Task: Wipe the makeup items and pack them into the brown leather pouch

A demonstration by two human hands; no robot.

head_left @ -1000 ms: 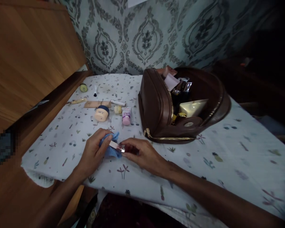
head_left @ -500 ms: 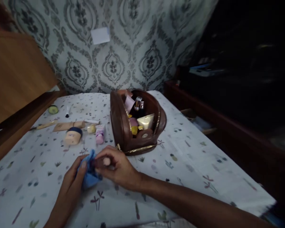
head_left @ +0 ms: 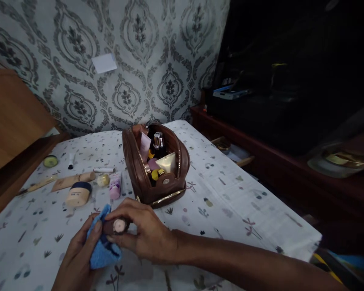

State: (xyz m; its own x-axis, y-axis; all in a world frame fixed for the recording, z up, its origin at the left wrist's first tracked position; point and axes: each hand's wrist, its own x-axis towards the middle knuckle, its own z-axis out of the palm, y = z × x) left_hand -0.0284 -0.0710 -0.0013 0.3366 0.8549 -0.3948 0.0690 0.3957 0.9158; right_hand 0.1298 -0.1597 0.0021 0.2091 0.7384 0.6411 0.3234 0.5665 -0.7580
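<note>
My left hand point(head_left: 83, 246) is closed on a blue cloth point(head_left: 103, 254), which is bunched against one end of a small dark brown container with a pale pink round end point(head_left: 119, 226). My right hand point(head_left: 148, 230) grips that container between thumb and fingers, its pale end facing me. What kind of container it is I cannot make out. Just beyond the hands stands a brown cosmetic bag point(head_left: 157, 196), unzipped, with a cream-gold tube point(head_left: 167, 163), a silver-capped bottle point(head_left: 159, 141) and yellow-capped items inside.
Left of the bag lie a pink-purple tube point(head_left: 115, 186), a beige jar with a dark lid point(head_left: 79, 196), a beige tube point(head_left: 68, 182), a small yellowish jar point(head_left: 103, 180) and a green round container point(head_left: 50, 161). A wooden panel point(head_left: 15, 117) borders the left; an open drawer point(head_left: 233, 153) stands right.
The view has swung to the right, so bag and table sit further left. The container's pale end now faces me more. Both hands keep their hold on cloth and container.
</note>
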